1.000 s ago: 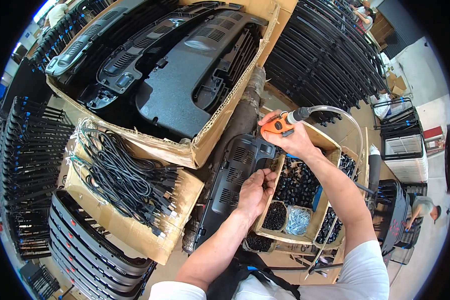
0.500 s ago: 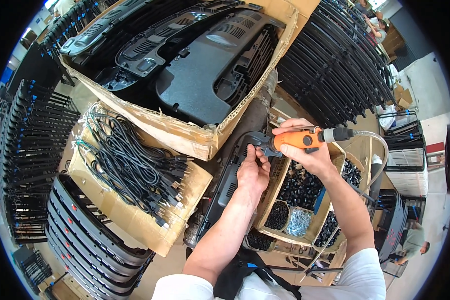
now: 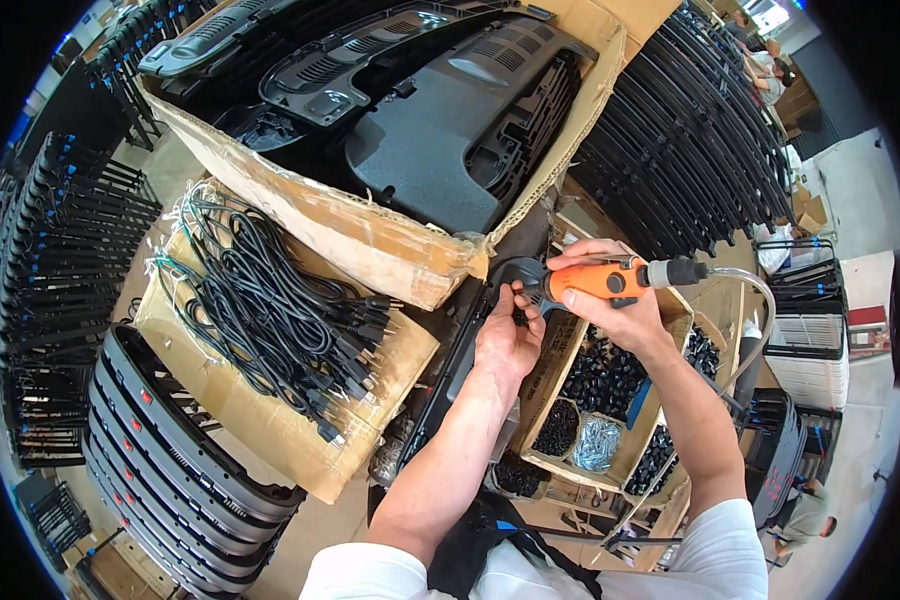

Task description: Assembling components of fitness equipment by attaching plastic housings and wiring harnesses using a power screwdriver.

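Observation:
My right hand (image 3: 620,295) is wrapped round an orange air screwdriver (image 3: 595,278), a clear hose running from its black rear end. The tool points left, its front over the upper end of a long black plastic panel (image 3: 452,375). Close by the tool's tip, my left hand (image 3: 510,335) has its fingers curled, thumb and forefinger pinched together. Small dark bits show in its palm, too small to name surely. My left wrist crosses above the panel and covers part of it. The exact spot where the tool's tip meets the panel is hidden.
A large cardboard box (image 3: 320,225) of black plastic covers stands ahead. Bundled black power cords (image 3: 280,300) lie on cardboard at left. A divided parts box (image 3: 530,425) at right holds black pieces and silver screws (image 3: 597,443). Curved grey panels (image 3: 185,470) are stacked lower left.
The view has shifted a little, so the box and cords sit farther right. The panel has turned slightly under my hands. Both hands keep nearly the same place, the right still holding the screwdriver.

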Action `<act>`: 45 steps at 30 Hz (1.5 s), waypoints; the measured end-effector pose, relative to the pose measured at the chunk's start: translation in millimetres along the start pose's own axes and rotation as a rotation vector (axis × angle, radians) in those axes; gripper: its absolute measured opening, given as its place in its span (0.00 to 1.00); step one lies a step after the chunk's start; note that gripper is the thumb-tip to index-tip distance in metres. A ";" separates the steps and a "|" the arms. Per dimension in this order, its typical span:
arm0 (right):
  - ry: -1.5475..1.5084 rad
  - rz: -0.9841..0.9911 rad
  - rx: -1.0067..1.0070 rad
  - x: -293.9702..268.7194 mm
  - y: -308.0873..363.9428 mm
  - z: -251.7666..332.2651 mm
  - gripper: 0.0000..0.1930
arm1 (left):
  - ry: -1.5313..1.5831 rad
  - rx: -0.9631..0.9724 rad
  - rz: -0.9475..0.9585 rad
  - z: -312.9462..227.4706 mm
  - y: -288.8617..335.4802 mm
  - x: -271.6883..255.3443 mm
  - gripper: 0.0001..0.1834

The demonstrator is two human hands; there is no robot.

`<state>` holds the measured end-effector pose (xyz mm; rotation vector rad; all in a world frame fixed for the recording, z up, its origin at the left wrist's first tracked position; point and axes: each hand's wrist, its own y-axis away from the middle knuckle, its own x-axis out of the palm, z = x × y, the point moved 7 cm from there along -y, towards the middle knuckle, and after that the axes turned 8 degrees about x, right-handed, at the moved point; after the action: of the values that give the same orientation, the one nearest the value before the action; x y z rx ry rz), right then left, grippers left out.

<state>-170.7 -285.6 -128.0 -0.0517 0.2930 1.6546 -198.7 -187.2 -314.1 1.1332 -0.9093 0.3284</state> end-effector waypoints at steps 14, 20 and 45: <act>0.116 -0.025 0.035 42.5 -38.7 -30.7 0.16 | -0.098 0.084 -0.036 2.7 20.0 -7.0 0.14; 0.141 -0.039 0.005 55.0 -31.4 -22.1 0.15 | -0.145 -0.006 -0.145 18.9 78.2 -53.4 0.13; -0.276 -1.242 0.212 50.2 553.2 -7.9 0.31 | -1.372 -0.557 0.000 127.1 138.3 -237.2 0.10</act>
<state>-721.8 -280.8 -57.5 0.1347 0.1550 0.3833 -491.2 -191.7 -391.2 0.7219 -2.0175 -0.7965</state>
